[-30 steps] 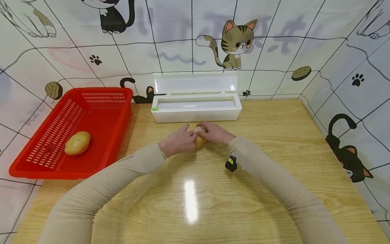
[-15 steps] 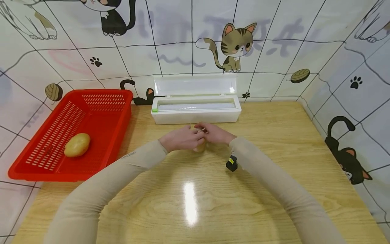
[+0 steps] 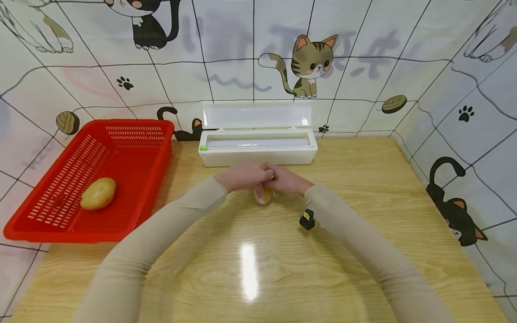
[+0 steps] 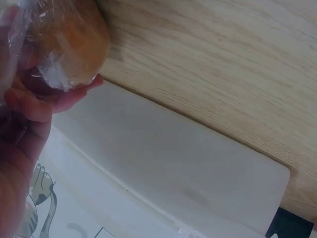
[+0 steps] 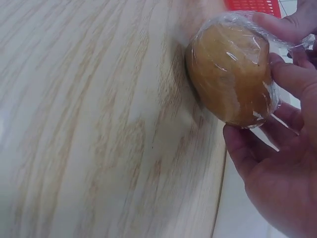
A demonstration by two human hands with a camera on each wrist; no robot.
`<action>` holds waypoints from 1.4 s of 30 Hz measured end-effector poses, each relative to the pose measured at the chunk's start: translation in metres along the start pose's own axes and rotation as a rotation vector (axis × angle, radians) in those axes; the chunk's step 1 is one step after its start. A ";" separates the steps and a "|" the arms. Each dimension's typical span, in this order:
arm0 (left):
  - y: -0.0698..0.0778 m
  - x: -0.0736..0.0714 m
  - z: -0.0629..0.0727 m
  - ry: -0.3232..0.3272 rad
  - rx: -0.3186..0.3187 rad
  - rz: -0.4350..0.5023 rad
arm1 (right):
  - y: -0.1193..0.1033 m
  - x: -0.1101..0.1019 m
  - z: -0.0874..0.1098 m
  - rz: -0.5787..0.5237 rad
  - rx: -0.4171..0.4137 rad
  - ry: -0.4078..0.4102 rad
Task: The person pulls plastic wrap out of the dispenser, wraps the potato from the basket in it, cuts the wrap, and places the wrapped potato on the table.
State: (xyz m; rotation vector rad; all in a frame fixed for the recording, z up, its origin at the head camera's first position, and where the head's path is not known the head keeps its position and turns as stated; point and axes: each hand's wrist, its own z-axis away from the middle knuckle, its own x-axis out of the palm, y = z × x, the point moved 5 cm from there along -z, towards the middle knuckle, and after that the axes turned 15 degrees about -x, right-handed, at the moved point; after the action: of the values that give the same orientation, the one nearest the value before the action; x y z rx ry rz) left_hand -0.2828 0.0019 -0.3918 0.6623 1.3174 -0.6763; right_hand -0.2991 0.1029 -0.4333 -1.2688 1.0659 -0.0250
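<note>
A potato (image 5: 230,74) in clear plastic wrap (image 5: 270,37) sits between my two hands, close over the table in front of the white box. My right hand (image 3: 286,180) holds it, fingers and thumb around one end in the right wrist view. Reaching across from the other side, my left hand (image 3: 244,176) pinches the loose wrap at the potato's top. In the left wrist view, crinkled wrap covers the potato (image 4: 74,42) and gathers near the fingers. From the head view the hands hide most of it.
Behind the hands stands the white wrap dispenser box (image 3: 258,158), lid up, a roll inside. At left, a red plastic basket (image 3: 157,179) holds another potato (image 3: 98,194). A small black device (image 3: 307,219) hangs by the right wrist. Cat-print sheeting (image 3: 230,80) lines the back and sides.
My left hand has moved up and over to the right, across the potato's top, and now overlaps the right fingertips. More of the wrapped potato's near side shows. The right hand stays nearly in place.
</note>
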 end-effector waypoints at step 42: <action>-0.063 0.056 0.018 0.155 -0.356 1.161 | 0.011 0.003 0.008 -0.122 -0.023 0.186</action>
State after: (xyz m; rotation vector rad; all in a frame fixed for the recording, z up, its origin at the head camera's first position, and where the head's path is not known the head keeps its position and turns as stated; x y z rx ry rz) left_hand -0.3122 -0.0559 -0.4486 1.0329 0.9253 0.5450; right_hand -0.2980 0.1116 -0.4442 -1.3705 1.1486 -0.2283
